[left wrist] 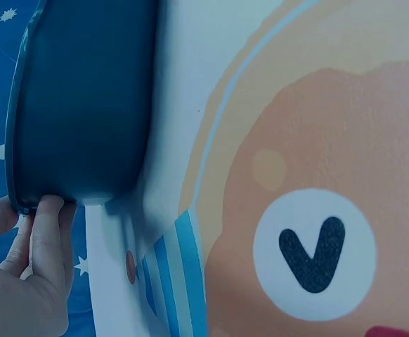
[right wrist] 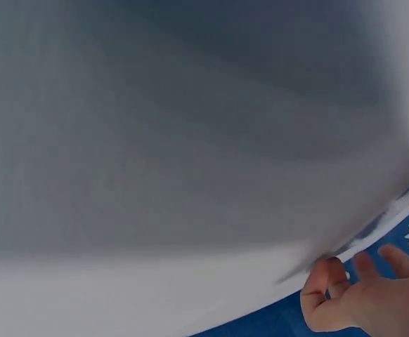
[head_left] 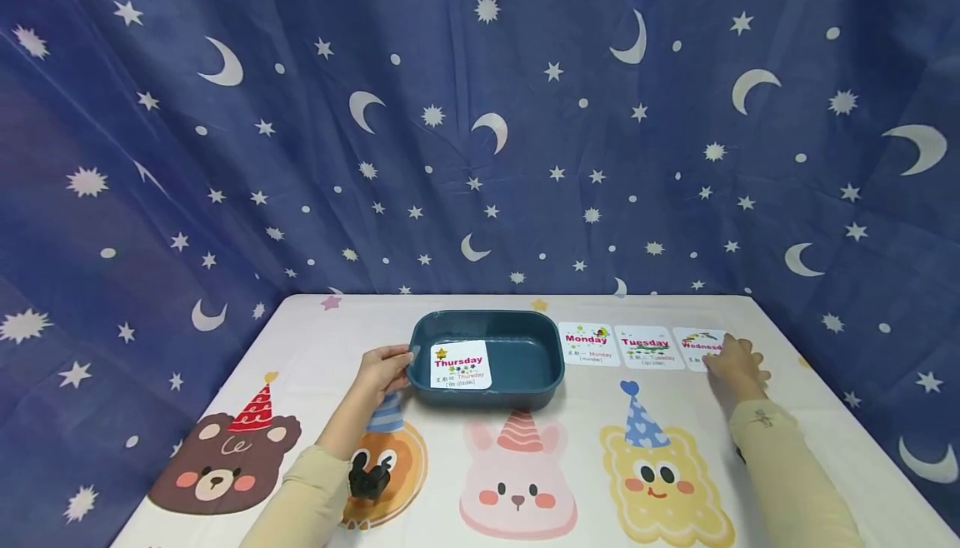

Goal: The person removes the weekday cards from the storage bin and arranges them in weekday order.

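Observation:
My left hand [head_left: 382, 371] grips the left end of a dark teal rectangular tub [head_left: 487, 398], thumb at the rim and fingers against the outer wall. The left wrist view shows the same tub [left wrist: 85, 105] from its side, with the fingers [left wrist: 48, 232] at its corner. Inside it lies a white card reading Thursday [head_left: 461, 365]. At the right, my right hand [head_left: 737, 367] holds the Wednesday card [head_left: 692, 340] by its right-hand side, covering the end of the word. In the right wrist view, the fingertips [right wrist: 324, 270] are at the card's edge.
Between the tub and the Wednesday card, the Monday card [head_left: 589, 344] and the Tuesday card [head_left: 649, 348] lie side by side. A white cloth with cartoon figures covers the table [head_left: 525, 531]. Behind it hangs a blue curtain [head_left: 420, 223] with moons and stars.

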Demonstrator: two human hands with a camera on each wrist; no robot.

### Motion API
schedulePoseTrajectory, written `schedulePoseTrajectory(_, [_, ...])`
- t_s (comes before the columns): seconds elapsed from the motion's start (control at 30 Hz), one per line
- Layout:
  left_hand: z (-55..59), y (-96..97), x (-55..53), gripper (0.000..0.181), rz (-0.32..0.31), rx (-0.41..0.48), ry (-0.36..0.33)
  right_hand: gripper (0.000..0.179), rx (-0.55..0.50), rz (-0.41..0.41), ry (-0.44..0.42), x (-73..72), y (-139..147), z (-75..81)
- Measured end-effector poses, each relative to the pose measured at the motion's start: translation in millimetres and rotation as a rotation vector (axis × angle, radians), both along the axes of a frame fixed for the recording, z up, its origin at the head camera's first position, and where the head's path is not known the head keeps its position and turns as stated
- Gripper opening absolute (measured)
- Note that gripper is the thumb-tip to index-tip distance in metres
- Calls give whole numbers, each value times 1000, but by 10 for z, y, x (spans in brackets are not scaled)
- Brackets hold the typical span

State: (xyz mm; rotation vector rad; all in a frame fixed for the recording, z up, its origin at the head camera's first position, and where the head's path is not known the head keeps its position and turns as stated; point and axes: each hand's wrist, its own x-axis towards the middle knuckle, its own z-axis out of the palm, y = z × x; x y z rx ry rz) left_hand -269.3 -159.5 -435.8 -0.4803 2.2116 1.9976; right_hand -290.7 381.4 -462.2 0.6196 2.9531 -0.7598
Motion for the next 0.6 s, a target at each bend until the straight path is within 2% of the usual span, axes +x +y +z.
schedulePoseTrajectory(0.17, [-31, 29, 25, 34, -2, 3, -7, 50, 5, 0, 12, 60, 48, -55])
schedulePoseTrajectory(0.37, [-22, 37, 8, 35, -9, 5, -11, 57, -59, -8, 23, 59, 96, -1])
schedulePoseTrajectory(0.47, [-9, 18, -4, 36, -8, 9, -7, 58, -82, -7, 73, 37, 77, 66])
schedulePoseTrajectory(0.6, [6, -2, 1, 36, -8, 7, 0, 57, -64, 51, 169, 8, 27, 180])
